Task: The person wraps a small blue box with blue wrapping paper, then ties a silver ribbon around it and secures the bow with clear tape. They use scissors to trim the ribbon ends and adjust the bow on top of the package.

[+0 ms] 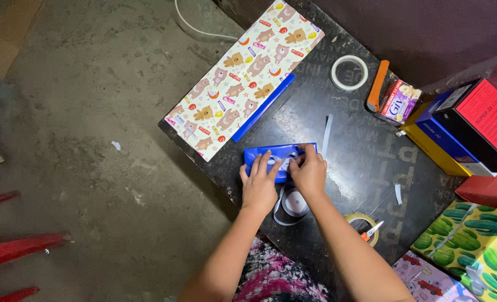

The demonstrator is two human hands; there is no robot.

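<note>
Centre of frame: your left hand [258,187] lies flat, fingers spread, on the blue wrapped box [279,159], pinning its left half to the dark table [349,168]. Your right hand [309,170] pinches white ribbon [285,165] at the box's right half. A ribbon roll [293,204] lies just below, between your wrists.

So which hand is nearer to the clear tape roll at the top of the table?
The right hand. It rests on the right end of the small blue box, below the clear tape roll; the left hand sits farther left on the box.
</note>
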